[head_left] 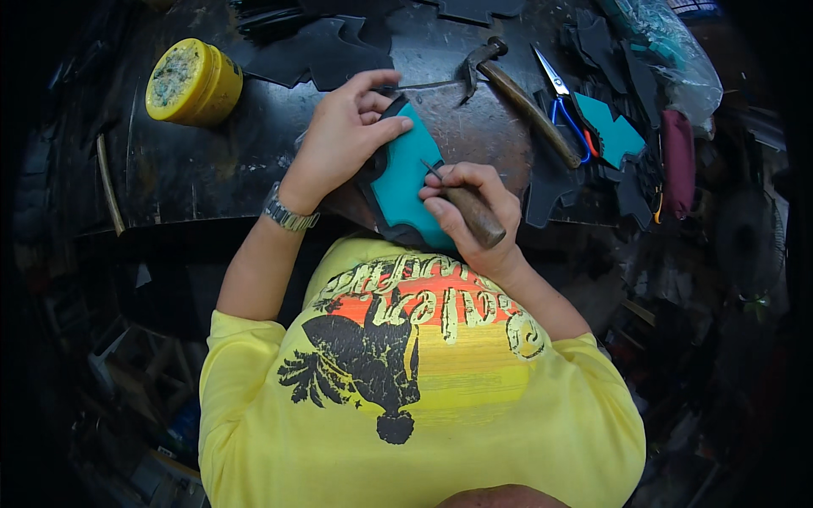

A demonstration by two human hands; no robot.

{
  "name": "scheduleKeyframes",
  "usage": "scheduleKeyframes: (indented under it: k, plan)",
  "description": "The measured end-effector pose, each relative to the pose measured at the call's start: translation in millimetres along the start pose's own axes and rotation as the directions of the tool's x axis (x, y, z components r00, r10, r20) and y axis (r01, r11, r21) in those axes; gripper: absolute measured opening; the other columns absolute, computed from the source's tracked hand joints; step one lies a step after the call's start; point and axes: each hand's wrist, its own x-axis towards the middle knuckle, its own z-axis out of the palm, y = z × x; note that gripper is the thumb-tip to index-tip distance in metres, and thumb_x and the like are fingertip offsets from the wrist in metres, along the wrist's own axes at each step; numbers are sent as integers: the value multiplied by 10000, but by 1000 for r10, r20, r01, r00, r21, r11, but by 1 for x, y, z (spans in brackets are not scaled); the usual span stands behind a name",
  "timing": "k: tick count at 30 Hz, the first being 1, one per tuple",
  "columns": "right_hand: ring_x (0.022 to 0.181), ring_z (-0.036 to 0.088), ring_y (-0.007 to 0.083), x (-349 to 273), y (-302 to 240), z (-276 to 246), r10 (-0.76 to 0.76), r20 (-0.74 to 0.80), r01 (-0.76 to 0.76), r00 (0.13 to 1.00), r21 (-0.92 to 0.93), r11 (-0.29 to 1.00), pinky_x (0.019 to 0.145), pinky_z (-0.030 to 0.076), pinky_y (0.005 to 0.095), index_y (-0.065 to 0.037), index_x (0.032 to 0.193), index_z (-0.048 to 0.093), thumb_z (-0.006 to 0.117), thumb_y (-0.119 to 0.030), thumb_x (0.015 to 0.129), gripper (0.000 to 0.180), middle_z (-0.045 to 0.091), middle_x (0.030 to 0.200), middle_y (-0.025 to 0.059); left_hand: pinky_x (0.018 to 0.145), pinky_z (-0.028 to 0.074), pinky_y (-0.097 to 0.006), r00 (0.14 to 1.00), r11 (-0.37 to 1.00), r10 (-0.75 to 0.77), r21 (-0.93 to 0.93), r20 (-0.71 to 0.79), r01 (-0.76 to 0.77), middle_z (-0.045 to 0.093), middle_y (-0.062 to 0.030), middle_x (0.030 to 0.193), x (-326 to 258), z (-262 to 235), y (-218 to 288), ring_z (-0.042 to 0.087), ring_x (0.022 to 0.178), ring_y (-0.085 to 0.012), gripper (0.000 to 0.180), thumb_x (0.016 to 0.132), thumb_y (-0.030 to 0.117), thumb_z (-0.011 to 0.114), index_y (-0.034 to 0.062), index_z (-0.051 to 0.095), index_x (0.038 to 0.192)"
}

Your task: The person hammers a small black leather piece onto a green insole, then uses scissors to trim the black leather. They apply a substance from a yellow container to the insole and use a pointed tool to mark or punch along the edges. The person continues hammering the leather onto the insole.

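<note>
A flat teal piece with black edging point(404, 182), perhaps leather, lies aslant at the table's near edge, close to my body. My left hand point(349, 131) pinches its upper end, the thumb on the teal face and the fingers curled by the black edge. An awl with a worn wooden handle point(474, 216) is gripped in my right hand point(481, 193). Its thin metal tip points up and left, over the piece's right edge. Whether the tip touches the piece, I cannot tell. My right fingers partly cover that edge.
On the dark table stands a yellow tub point(196, 83) with a crusted lid. A hammer point(517, 93) and blue-handled scissors point(566, 106) lie right of the piece. Black cut pieces point(318, 51) are spread at the back. Further right are a teal cutout point(611, 131) and a clear plastic bag point(677, 63).
</note>
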Motion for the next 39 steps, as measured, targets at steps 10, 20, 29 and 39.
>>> scheduleKeyframes:
  k: [10,20,29,39]
  plan:
    - [725,645,111,6,2,-25,84,-108,-90,991,-53,995,674,520,270,4,999,645,687,-37,870,142,692,861,67,716,550,-290,962,825,272,512,10,-239,749,-93,926,3,32,7,692,755,-182,248,862,103,774,27,744,1096]
    - [831,668,161,30,11,-30,104,-158,-73,982,190,979,775,531,297,23,973,612,654,-5,868,117,673,986,136,719,562,-348,886,691,462,611,39,-387,707,-94,919,-7,29,-5,704,820,-269,238,826,46,757,56,751,1064]
    - [791,615,156,50,20,-28,68,-124,-64,990,35,997,765,490,302,11,935,596,640,-17,849,101,670,907,126,731,567,-355,846,619,524,636,104,-461,679,-89,930,-12,30,-6,687,856,-261,277,771,4,752,22,744,1047]
    - [793,617,165,50,22,-29,46,-120,-50,992,-31,998,767,490,307,8,928,603,659,-30,831,118,674,883,132,733,562,-345,846,635,526,617,95,-464,617,-92,916,-11,31,-8,648,853,-245,229,817,41,657,-4,719,1033]
